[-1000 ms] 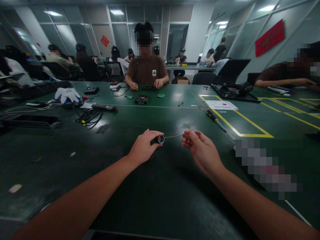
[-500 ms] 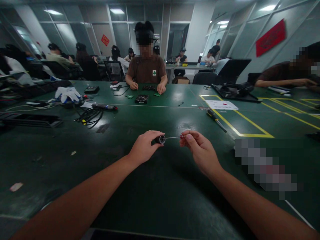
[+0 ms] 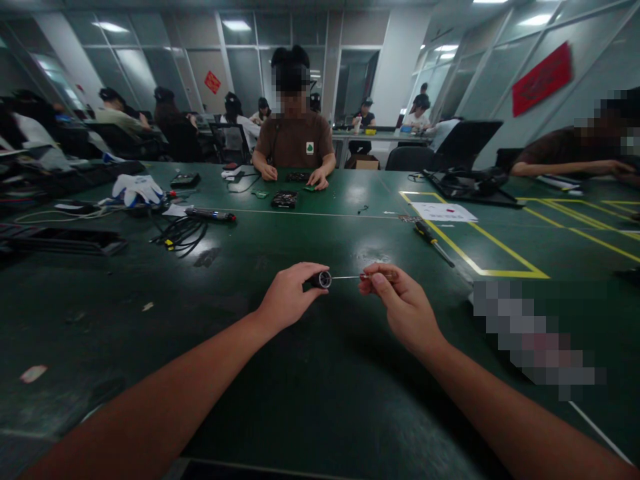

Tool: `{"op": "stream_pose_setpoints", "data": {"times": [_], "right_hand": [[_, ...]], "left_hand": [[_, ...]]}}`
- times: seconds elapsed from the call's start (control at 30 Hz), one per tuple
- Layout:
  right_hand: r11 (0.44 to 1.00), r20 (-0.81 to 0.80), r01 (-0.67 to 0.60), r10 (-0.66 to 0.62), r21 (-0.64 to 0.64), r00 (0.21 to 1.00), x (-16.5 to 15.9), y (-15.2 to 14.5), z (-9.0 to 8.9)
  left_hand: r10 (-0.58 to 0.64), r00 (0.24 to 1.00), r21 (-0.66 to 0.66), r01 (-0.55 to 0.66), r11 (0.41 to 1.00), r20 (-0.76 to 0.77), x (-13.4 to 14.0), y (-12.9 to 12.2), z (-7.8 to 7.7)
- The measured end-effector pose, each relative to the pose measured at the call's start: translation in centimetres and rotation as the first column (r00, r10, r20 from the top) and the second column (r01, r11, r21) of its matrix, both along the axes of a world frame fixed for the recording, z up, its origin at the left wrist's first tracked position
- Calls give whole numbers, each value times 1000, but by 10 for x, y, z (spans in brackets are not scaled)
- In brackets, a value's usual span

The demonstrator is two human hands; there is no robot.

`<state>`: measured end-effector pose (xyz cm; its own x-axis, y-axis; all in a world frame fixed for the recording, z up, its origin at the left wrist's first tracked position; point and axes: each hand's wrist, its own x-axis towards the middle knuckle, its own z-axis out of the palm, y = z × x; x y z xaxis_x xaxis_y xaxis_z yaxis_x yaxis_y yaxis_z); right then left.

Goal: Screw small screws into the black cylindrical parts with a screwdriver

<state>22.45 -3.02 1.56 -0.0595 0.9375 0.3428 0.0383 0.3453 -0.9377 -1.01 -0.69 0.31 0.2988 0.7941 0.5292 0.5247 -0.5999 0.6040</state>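
My left hand [image 3: 289,295] grips a small black cylinder [image 3: 321,279] with a silvery round end, held just above the green table [image 3: 310,393]. A thin metal rod [image 3: 345,277] runs from that end to the right. My right hand [image 3: 400,308] pinches the rod's far end between thumb and fingers. Both hands are a short way apart, level with each other, in the middle of the view.
A yellow-and-black screwdriver [image 3: 433,243] lies beyond my right hand near yellow floor-tape lines [image 3: 500,272]. A person in a brown shirt [image 3: 295,143] works opposite, with small parts [image 3: 284,198] before them. Cables [image 3: 181,235], white gloves [image 3: 136,189] and a laptop [image 3: 463,173] lie further off.
My right hand has drawn slightly closer to the cylinder and its fingers have tightened on the rod. The left hand has hardly moved. The person opposite has shifted a hand.
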Motion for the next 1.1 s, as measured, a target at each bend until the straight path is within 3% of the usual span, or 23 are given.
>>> {"op": "stream_pose_setpoints", "data": {"times": [1.1], "right_hand": [[1000,41,27,-26,-14,999,-6,-5,2]], "left_hand": [[-17,1000,24,16,1000,19,0,1,-3]]}}
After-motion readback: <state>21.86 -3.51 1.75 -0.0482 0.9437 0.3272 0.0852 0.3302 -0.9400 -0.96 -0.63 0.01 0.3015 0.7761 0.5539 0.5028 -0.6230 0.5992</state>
